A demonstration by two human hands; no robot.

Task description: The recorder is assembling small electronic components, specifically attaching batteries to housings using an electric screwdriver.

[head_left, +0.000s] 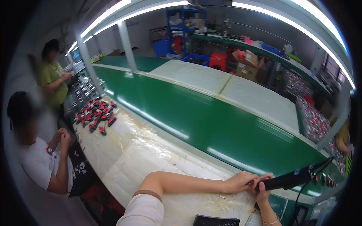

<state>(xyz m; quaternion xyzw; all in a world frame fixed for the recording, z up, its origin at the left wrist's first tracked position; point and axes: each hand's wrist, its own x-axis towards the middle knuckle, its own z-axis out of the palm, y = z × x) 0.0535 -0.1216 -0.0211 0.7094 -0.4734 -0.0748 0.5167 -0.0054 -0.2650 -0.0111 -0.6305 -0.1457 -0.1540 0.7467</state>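
My left hand (pixel 241 182) reaches across from the lower middle, its fingers bent and pressed together at my right hand. My right hand (pixel 263 192) comes up from the lower right, fingers curled, meeting the left fingertips. Whatever is pinched between them is too small or hidden to make out. Right beside them a flat black panel (pixel 288 179), with a cable at its far end, overlaps part of my right hand. Both hands are above the pale covered worktop (pixel 181 169), near the green conveyor belt (pixel 211 128).
Red-and-black small parts (pixel 96 113) lie heaped at the worktop's left end. Two people work along the left side. A black perforated object (pixel 216 220) sits at the near edge. Metal posts (pixel 127 45) rise beside the belt. More red parts (pixel 315 122) fill a tray at right.
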